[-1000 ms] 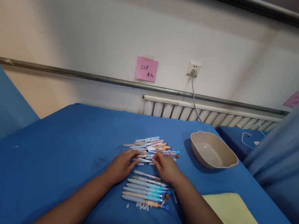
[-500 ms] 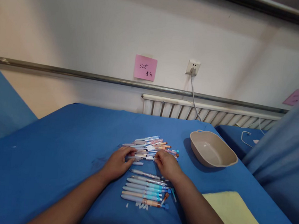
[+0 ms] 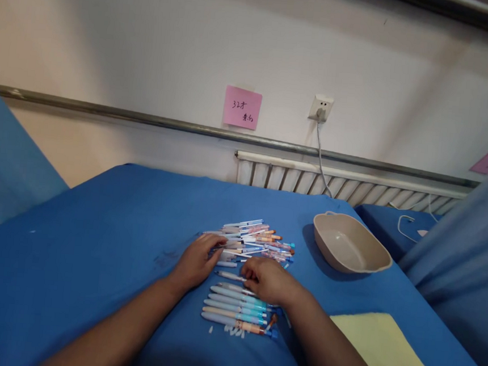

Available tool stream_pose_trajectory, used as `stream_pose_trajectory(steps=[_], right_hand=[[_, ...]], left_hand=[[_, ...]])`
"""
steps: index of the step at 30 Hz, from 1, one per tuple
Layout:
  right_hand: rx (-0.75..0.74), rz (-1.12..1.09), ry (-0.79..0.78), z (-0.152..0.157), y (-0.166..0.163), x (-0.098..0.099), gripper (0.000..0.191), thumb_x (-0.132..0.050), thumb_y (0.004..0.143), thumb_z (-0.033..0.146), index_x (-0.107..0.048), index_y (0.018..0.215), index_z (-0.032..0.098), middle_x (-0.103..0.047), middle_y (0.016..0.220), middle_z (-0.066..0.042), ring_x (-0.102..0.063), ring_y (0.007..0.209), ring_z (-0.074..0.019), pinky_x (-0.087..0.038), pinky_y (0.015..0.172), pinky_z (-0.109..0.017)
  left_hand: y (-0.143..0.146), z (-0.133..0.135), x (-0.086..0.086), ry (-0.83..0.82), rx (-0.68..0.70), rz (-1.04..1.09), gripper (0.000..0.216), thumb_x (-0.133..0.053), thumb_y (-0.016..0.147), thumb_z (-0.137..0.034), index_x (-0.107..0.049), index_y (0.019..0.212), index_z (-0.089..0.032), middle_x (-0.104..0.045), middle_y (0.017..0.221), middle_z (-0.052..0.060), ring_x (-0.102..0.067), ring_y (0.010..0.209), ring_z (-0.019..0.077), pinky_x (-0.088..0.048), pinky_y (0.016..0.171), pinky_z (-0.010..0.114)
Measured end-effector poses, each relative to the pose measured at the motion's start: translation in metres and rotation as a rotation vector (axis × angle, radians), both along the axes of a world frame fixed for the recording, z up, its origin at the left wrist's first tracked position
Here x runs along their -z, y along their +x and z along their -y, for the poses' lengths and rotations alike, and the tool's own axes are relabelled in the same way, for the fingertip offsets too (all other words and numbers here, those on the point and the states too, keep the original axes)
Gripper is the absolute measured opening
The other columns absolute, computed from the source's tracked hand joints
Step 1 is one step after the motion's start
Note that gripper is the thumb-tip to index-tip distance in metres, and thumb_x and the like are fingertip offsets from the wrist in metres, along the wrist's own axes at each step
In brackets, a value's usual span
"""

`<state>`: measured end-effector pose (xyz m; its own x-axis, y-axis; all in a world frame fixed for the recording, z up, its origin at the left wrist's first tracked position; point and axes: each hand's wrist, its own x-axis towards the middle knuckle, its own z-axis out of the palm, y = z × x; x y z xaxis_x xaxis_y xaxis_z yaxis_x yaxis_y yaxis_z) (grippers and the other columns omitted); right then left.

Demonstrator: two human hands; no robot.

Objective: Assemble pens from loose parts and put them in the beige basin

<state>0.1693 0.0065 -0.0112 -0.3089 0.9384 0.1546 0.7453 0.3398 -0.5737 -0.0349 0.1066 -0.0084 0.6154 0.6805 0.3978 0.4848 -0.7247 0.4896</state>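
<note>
A loose pile of pens and thin white sticks (image 3: 256,238) lies on the blue-covered table. My left hand (image 3: 198,259) is at the pile's left end, thumb and fingers bent around a pen end there; the fingertips partly hide it. Below the pile, my right hand (image 3: 267,277) has its fingers curled down on the right part of a pale pen (image 3: 228,275), whose right end is hidden. Nearer to me lies a row of pens (image 3: 235,307) side by side, several with turquoise grips and one with an orange-brown grip. Small whitish pieces (image 3: 235,331) lie below the row.
A beige plastic basin (image 3: 350,243) stands on the right of the blue cover (image 3: 94,238). A yellow cloth (image 3: 383,349) lies near the front right. Behind are a radiator (image 3: 287,175), a socket with a plugged-in cable (image 3: 321,108) and a pink note (image 3: 242,107). Blue curtains (image 3: 464,248) hang at both sides.
My right hand has moved from the pile's lower edge toward me, onto the pale pen above the row. My left hand stays at the pile. The view has shifted slightly.
</note>
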Motion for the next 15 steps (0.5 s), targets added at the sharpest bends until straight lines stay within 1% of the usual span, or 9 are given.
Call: stream_pose_trajectory(steps=[2, 4, 6, 8, 11, 13, 15], right_hand=[[0.021, 0.01, 0.015, -0.001, 0.002, 0.001, 0.018, -0.057, 0.071, 0.013, -0.063, 0.087, 0.021, -0.065, 0.078, -0.001, -0.057, 0.069, -0.014, -0.038, 0.061, -0.023], [0.052, -0.054, -0.008, -0.003, 0.005, 0.003, 0.017, -0.056, 0.072, 0.014, -0.063, 0.087, 0.021, -0.065, 0.076, 0.0, -0.056, 0.069, -0.0138, -0.039, 0.062, -0.023], [0.097, -0.209, -0.048, -0.007, 0.008, 0.008, 0.014, -0.056, 0.075, 0.016, -0.062, 0.087, 0.02, -0.064, 0.078, 0.0, -0.057, 0.071, -0.0133, -0.041, 0.063, -0.023], [0.13, -0.41, -0.099, -0.012, 0.011, 0.013, 0.011, -0.054, 0.078, 0.019, -0.06, 0.087, 0.019, -0.063, 0.08, 0.0, -0.057, 0.072, -0.0127, -0.043, 0.064, -0.023], [0.136, -0.657, -0.212, -0.017, 0.013, 0.018, 0.011, -0.054, 0.079, 0.025, -0.059, 0.086, 0.018, -0.06, 0.076, 0.001, -0.055, 0.065, -0.0109, -0.045, 0.059, -0.022], [0.129, -0.725, -0.258, -0.017, 0.012, 0.018, 0.013, -0.056, 0.078, 0.028, -0.059, 0.085, 0.018, -0.059, 0.074, 0.002, -0.053, 0.061, -0.0102, -0.045, 0.056, -0.021], [0.114, -0.727, -0.258, -0.017, 0.011, 0.016, 0.015, -0.058, 0.077, 0.03, -0.06, 0.085, 0.017, -0.059, 0.073, 0.002, -0.053, 0.061, -0.0102, -0.045, 0.056, -0.022]], left_hand=[[0.001, 0.004, -0.004, -0.01, 0.013, 0.005, 0.021, -0.046, 0.085, -0.025, -0.06, 0.1, -0.018, -0.064, 0.101, 0.008, -0.057, 0.099, 0.021, -0.044, 0.09, 0.037], [0.001, 0.009, -0.01, -0.023, 0.048, 0.014, 0.022, -0.047, 0.086, -0.028, -0.06, 0.101, -0.018, -0.065, 0.101, 0.008, -0.057, 0.098, 0.0207, -0.044, 0.09, 0.036], [0.002, 0.013, -0.014, -0.041, 0.113, 0.014, 0.025, -0.05, 0.085, -0.031, -0.059, 0.106, -0.02, -0.064, 0.105, 0.007, -0.056, 0.101, 0.0206, -0.043, 0.091, 0.036], [0.003, 0.016, -0.015, -0.057, 0.182, 0.002, 0.028, -0.053, 0.084, -0.032, -0.058, 0.109, -0.022, -0.063, 0.11, 0.006, -0.055, 0.105, 0.0208, -0.042, 0.093, 0.036], [0.005, 0.018, -0.014, -0.069, 0.222, -0.009, 0.024, -0.051, 0.085, -0.031, -0.059, 0.106, -0.022, -0.063, 0.108, 0.007, -0.055, 0.103, 0.02, -0.043, 0.092, 0.035], [0.006, 0.018, -0.012, -0.085, 0.218, -0.013, 0.022, -0.047, 0.088, -0.031, -0.06, 0.102, -0.021, -0.064, 0.103, 0.006, -0.057, 0.099, 0.0188, -0.044, 0.089, 0.033], [0.006, 0.019, -0.012, -0.103, 0.204, -0.014, 0.022, -0.044, 0.089, -0.033, -0.06, 0.099, -0.021, -0.064, 0.101, 0.006, -0.057, 0.097, 0.0186, -0.044, 0.087, 0.032]])
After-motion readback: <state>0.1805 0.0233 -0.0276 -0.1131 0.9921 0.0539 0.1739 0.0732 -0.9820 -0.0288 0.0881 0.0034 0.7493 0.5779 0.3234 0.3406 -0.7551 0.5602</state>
